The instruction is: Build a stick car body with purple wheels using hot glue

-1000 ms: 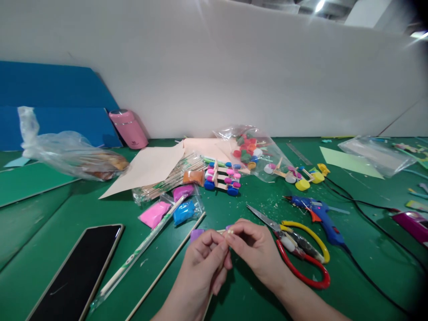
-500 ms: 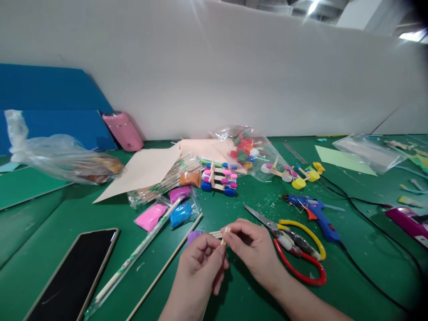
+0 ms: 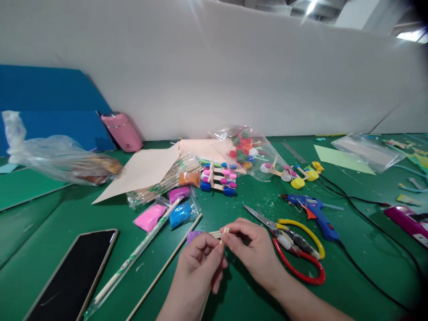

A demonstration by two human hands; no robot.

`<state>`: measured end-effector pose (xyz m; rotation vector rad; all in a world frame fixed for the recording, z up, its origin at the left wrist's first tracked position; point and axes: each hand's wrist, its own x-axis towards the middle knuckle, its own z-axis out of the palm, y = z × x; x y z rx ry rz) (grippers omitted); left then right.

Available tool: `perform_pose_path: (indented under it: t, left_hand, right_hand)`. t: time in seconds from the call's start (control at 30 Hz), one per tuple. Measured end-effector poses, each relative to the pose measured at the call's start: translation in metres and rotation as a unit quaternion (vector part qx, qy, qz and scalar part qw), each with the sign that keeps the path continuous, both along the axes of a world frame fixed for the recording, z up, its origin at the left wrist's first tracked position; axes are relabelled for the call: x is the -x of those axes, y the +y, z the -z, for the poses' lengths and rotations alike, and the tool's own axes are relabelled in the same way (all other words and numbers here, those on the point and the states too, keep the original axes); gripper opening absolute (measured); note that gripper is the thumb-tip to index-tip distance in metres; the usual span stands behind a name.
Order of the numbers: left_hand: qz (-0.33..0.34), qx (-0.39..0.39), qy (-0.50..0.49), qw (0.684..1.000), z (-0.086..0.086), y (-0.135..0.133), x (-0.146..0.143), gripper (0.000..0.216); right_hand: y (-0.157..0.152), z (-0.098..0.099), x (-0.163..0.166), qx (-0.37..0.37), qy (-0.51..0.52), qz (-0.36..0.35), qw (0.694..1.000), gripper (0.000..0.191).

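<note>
Low in the middle of the head view, my left hand [image 3: 202, 263] and my right hand [image 3: 249, 247] meet fingertip to fingertip. Between them they pinch pale wooden sticks [image 3: 225, 231], whose ends stand up side by side. A longer length seems to run down under my left palm; most of it is hidden. Just behind my fingers lie short wooden pieces [image 3: 215, 234] and a purple packet [image 3: 193, 236]. Left of my left hand, a long wooden stick [image 3: 167, 263] rests on the table. Scissors [image 3: 281, 240] with red and yellow handles lie right of my right hand.
A blue glue gun [image 3: 312, 209] with a black cord lies at right. A little stick car [image 3: 219, 179] with blue wheels stands farther back, near colourful clay packets [image 3: 180, 214]. At left are a phone [image 3: 73, 276], a wrapped stick [image 3: 129, 263] and a pink bottle [image 3: 122, 131].
Both hands keep their pinch on the sticks and have hardly moved. The whole view has shifted very slightly.
</note>
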<state>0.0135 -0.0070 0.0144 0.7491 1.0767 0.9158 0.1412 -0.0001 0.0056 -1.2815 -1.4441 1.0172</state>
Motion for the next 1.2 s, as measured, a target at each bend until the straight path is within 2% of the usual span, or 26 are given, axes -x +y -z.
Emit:
perform_pose_path:
  t: [0.37,0.57,1.2]
  left_hand:
    - [0.003,0.015,-0.028,0.999,-0.0001,-0.0009,0.0004,0.023]
    - [0.015,0.024,-0.088,0.996,0.0030,0.0021,0.0014,0.027]
    - [0.004,0.027,-0.095,0.995,0.0016,0.0045,0.0032,0.023]
  right_hand:
    - [-0.0010,-0.0002,0.0004,0.004,0.006,-0.006,1.000,0.016]
    - [-0.0018,0.0012,-0.0022,-0.054,-0.003,-0.007,0.999,0.024]
    - [0.0000,0.0000,-0.0052,-0.034,0.017,-0.066,0.997,0.031]
